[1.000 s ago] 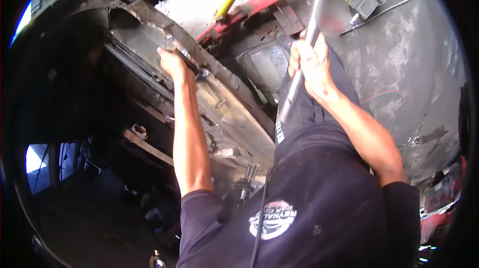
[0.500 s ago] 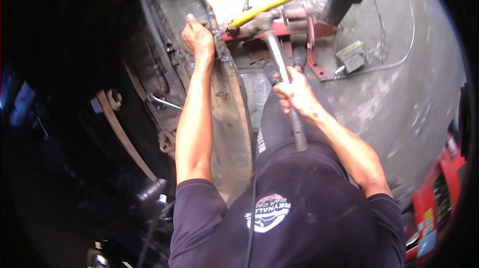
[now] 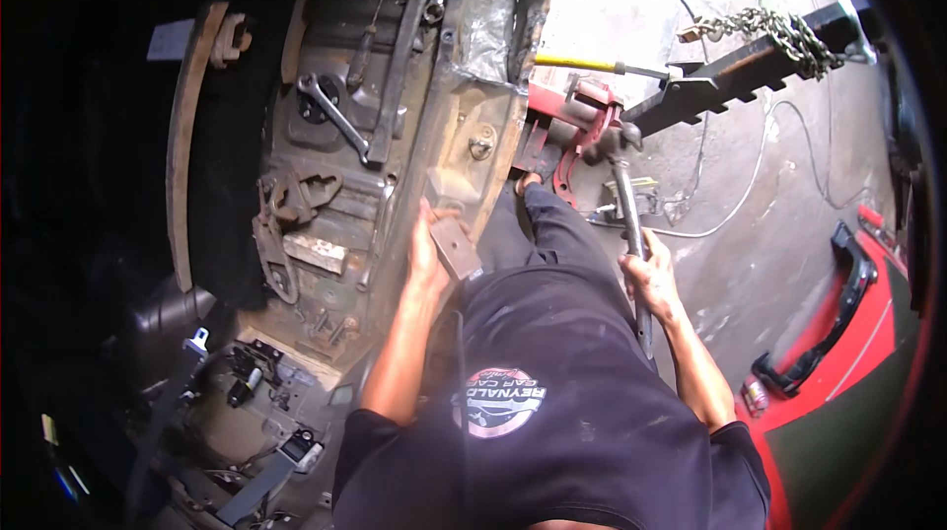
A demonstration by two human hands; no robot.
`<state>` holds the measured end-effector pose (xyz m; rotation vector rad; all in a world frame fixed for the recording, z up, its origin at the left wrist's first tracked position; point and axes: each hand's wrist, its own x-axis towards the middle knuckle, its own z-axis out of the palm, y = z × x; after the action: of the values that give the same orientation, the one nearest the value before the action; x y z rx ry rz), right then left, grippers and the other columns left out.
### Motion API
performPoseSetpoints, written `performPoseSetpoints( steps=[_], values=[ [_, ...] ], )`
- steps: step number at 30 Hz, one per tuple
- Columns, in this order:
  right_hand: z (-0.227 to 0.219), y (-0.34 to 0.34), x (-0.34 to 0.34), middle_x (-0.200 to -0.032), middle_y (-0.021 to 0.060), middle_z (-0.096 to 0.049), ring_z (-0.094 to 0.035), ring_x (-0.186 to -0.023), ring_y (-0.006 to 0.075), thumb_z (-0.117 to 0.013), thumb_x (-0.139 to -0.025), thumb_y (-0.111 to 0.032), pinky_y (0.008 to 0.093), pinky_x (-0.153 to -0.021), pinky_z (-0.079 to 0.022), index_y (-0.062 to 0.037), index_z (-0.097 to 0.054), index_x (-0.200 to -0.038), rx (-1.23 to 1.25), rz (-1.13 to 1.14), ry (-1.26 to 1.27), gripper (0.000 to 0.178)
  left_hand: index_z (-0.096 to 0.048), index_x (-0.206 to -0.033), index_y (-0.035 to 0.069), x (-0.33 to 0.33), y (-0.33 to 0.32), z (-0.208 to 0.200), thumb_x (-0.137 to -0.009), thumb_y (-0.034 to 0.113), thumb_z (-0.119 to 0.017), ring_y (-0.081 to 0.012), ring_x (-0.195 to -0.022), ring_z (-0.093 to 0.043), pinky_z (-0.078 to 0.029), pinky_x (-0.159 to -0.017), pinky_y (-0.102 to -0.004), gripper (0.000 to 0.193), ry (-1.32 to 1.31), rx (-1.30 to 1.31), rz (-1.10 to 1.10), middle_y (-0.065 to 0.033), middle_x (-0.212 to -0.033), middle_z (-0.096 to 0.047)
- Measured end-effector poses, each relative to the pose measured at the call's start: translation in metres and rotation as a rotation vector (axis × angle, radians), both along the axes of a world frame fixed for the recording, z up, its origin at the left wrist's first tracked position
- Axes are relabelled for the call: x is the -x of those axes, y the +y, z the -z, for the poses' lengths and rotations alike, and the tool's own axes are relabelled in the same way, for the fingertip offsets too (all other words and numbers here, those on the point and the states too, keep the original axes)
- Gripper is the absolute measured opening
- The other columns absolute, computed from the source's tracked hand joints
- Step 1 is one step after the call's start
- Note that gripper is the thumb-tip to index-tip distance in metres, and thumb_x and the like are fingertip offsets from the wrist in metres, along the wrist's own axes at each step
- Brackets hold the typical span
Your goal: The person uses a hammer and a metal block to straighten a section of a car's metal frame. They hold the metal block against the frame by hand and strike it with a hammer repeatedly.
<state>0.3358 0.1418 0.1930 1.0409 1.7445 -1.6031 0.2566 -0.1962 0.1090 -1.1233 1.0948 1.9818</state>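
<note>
My left hand is closed around a flat, brownish rectangular metal block, close to my waist and beside the rusty edge of a car body floor. My right hand grips a hammer by its handle, to the right of my legs. The hammer's head points away from me, over the floor near a red metal frame. On the car floor, left of my left hand, lie a combination wrench and a rusty clamp.
A black toothed beam with a chain stands at the far right. A yellow-handled bar lies across the red frame. A cable runs over the concrete. Red body panels lie at the right. Seat-belt parts sit lower left.
My left hand has come back from the far part of the metal edge toward my waist, and the block now shows in it. The hammer has moved right. My view has shifted.
</note>
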Motion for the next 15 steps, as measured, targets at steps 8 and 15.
performPoseSetpoints(
  steps=[8, 15],
  values=[
    [-0.02, -0.079, 0.086, -0.073, 0.0242, -0.06, -0.063, -0.063, 0.0388, -0.066, -0.078, -0.01, 0.0455, -0.063, -0.049, -0.0016, -0.051, -0.129, -0.255, -0.882, 0.48, 0.054, -0.06, -0.097, 0.004, -0.053, -0.029, -0.002, -0.096, 0.032, -0.061, -0.0195, -0.059, -0.064, -0.054, -0.053, -0.032, 0.028, 0.027, -0.034, 0.14, -0.0098, -0.073, -0.063],
    [0.027, -0.185, 0.11, -0.078, 0.023, -0.064, -0.064, -0.071, 0.0431, -0.069, -0.079, -0.01, 0.0491, -0.065, -0.05, 0.0002, -0.05, -0.126, -0.416, -1.072, 0.664, 0.051, -0.06, -0.097, 0.004, -0.049, -0.079, -0.001, -0.096, 0.027, -0.059, -0.0204, -0.061, -0.064, -0.052, -0.055, -0.0324, 0.022, 0.071, -0.057, -0.078, -0.0095, -0.074, -0.062]
  ],
)
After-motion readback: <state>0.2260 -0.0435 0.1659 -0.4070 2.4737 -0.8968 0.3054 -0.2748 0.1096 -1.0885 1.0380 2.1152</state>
